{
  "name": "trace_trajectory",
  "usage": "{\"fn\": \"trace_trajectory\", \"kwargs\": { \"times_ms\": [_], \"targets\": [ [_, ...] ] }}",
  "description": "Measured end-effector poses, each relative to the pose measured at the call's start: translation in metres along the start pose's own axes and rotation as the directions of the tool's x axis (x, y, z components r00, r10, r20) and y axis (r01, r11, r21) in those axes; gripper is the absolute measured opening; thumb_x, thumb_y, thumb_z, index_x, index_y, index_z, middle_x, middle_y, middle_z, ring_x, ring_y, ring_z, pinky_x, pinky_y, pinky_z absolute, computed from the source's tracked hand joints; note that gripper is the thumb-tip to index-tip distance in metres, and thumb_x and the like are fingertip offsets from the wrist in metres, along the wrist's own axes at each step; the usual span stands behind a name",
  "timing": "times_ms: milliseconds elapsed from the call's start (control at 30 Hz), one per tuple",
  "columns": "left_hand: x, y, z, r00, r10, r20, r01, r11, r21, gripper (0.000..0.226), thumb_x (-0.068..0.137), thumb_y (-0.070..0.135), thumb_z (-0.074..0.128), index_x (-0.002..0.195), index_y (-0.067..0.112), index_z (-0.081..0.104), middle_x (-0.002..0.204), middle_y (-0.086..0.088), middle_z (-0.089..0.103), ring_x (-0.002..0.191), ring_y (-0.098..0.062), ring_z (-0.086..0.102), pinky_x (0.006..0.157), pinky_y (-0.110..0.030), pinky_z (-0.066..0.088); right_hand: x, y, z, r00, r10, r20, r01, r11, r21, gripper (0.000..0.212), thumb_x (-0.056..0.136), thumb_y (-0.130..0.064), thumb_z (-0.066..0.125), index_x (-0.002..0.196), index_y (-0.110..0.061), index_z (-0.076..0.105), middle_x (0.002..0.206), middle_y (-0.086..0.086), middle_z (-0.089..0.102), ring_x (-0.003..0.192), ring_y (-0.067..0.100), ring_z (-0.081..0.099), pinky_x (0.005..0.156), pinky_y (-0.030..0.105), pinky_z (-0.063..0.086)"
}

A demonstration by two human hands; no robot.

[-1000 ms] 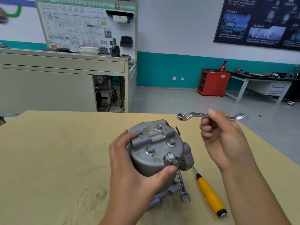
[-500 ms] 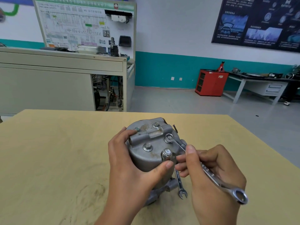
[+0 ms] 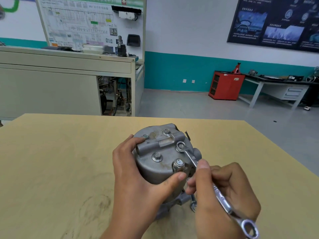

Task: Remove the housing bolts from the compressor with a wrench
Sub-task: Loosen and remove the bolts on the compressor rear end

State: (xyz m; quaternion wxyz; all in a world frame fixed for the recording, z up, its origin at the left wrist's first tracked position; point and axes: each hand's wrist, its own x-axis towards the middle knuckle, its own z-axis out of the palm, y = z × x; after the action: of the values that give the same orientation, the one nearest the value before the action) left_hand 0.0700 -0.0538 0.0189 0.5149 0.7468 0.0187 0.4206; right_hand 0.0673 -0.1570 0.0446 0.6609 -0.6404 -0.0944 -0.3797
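Observation:
A grey metal compressor [image 3: 155,168] stands upright on the wooden table [image 3: 51,161], its round top face carrying several hex bolts. My left hand [image 3: 138,183] grips its side, thumb at the front and fingers over the top left edge. My right hand [image 3: 222,197] holds a silver combination wrench [image 3: 222,199] by the shaft. The wrench's ring end sits over the right-hand bolt [image 3: 180,145]. Its other ring end sticks out past my palm at lower right. Another bolt [image 3: 157,156] stands in the middle of the face, and a larger fitting [image 3: 179,163] at its front.
A second wrench [image 3: 193,203] lies on the table under my right hand, mostly hidden. Beyond the table's far edge are a beige workbench with a wiring display board [image 3: 93,23], open grey floor, a red cabinet [image 3: 225,85] and a side desk [image 3: 276,87].
A second ago my right hand held the wrench in the air to the right. It has come down and set the ring end over the right-hand bolt. My left hand has stayed put.

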Motion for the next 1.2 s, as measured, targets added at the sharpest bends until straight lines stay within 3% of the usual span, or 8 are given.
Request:
{"fn": "trace_trajectory", "kwargs": {
  "times_ms": [167, 267, 400, 567, 800, 933, 1100, 1200],
  "targets": [
    [-0.001, 0.001, -0.001, 1.0, -0.023, -0.017, 0.023, 1.0, -0.003, 0.084, 0.036, 0.06, 0.077, 0.108, 0.065, 0.035, 0.117, 0.035, 0.037, 0.117, 0.012, 0.041, 0.089, -0.006, 0.037, 0.022, 0.003, -0.011, 0.98, 0.19, 0.054, -0.197, 0.961, 0.195, 0.035, 0.077, -0.01, 0.069, 0.051, -0.02, 0.048, 0.044, 0.007, 0.055, 0.031, 0.017, 0.045, 0.036, 0.017, 0.029],
    [-0.003, 0.004, 0.0, 0.999, -0.023, -0.038, 0.023, 1.0, 0.002, 0.083, 0.035, 0.059, 0.077, 0.107, 0.067, 0.035, 0.117, 0.034, 0.038, 0.118, 0.01, 0.043, 0.091, -0.017, 0.038, 0.05, 0.01, -0.024, 0.865, 0.395, 0.31, -0.479, 0.835, 0.271, 0.035, 0.071, -0.01, 0.066, 0.045, -0.02, 0.044, 0.043, 0.009, 0.051, 0.033, 0.018, 0.042, 0.034, 0.017, 0.027],
    [-0.004, 0.01, 0.007, 0.991, 0.026, -0.132, -0.011, 0.993, 0.114, 0.08, 0.036, 0.064, 0.072, 0.107, 0.064, 0.035, 0.119, 0.031, 0.035, 0.119, 0.011, 0.034, 0.097, -0.008, 0.029, 0.081, 0.022, -0.028, 0.694, 0.481, 0.535, -0.652, 0.734, 0.187, 0.023, 0.063, -0.018, 0.065, 0.047, -0.018, 0.047, 0.046, 0.007, 0.048, 0.036, 0.013, 0.042, 0.032, 0.017, 0.029],
    [-0.004, 0.022, 0.026, 0.951, 0.152, -0.27, -0.076, 0.959, 0.274, 0.085, 0.041, 0.066, 0.064, 0.111, 0.023, 0.04, 0.128, 0.006, 0.041, 0.126, -0.021, 0.033, 0.104, -0.05, 0.03, 0.11, 0.046, -0.002, 0.625, 0.535, 0.569, -0.723, 0.672, 0.162, 0.019, 0.078, -0.014, 0.063, 0.066, -0.012, 0.049, 0.048, 0.0, 0.048, 0.038, 0.007, 0.041, 0.034, 0.014, 0.029],
    [-0.018, 0.022, 0.031, 0.922, 0.327, -0.206, -0.232, 0.894, 0.383, 0.061, 0.061, 0.046, 0.056, 0.114, 0.017, 0.046, 0.124, 0.004, 0.059, 0.126, -0.015, 0.043, 0.099, -0.048, 0.032, 0.134, 0.058, 0.047, 0.505, 0.577, 0.642, -0.739, 0.673, -0.023, 0.028, 0.092, -0.015, 0.056, 0.066, -0.012, 0.048, 0.04, -0.005, 0.039, 0.03, 0.005, 0.032, 0.03, 0.013, 0.02],
    [-0.025, 0.019, 0.027, 0.91, 0.386, -0.15, -0.302, 0.867, 0.396, 0.055, 0.064, 0.048, 0.064, 0.113, 0.025, 0.054, 0.129, 0.026, 0.052, 0.125, 0.006, 0.036, 0.099, -0.039, 0.03, 0.131, 0.06, 0.059, 0.569, 0.536, 0.624, -0.712, 0.7, 0.048, 0.022, 0.094, -0.017, 0.054, 0.074, -0.009, 0.057, 0.04, -0.006, 0.033, 0.033, 0.006, 0.024, 0.031, 0.015, 0.019],
    [-0.021, 0.014, 0.021, 0.909, 0.401, -0.117, -0.326, 0.856, 0.401, 0.06, 0.06, 0.06, 0.075, 0.109, 0.029, 0.06, 0.132, 0.023, 0.042, 0.127, 0.014, 0.026, 0.089, -0.035, 0.032, 0.143, 0.038, 0.031, 0.709, 0.551, 0.44, -0.702, 0.494, 0.512, 0.028, 0.096, -0.014, 0.049, 0.069, -0.013, 0.043, 0.041, -0.006, 0.039, 0.032, 0.003, 0.031, 0.029, 0.013, 0.022],
    [-0.019, 0.013, 0.025, 0.909, 0.394, -0.133, -0.327, 0.875, 0.357, 0.057, 0.063, 0.064, 0.073, 0.108, 0.031, 0.059, 0.131, 0.024, 0.05, 0.122, 0.013, 0.032, 0.094, -0.026, 0.029, 0.121, 0.023, 0.007, 0.788, 0.514, 0.339, -0.615, 0.66, 0.431, 0.028, 0.091, -0.012, 0.057, 0.066, -0.013, 0.045, 0.046, -0.003, 0.049, 0.037, 0.006, 0.044, 0.034, 0.014, 0.031]
  ]
}}
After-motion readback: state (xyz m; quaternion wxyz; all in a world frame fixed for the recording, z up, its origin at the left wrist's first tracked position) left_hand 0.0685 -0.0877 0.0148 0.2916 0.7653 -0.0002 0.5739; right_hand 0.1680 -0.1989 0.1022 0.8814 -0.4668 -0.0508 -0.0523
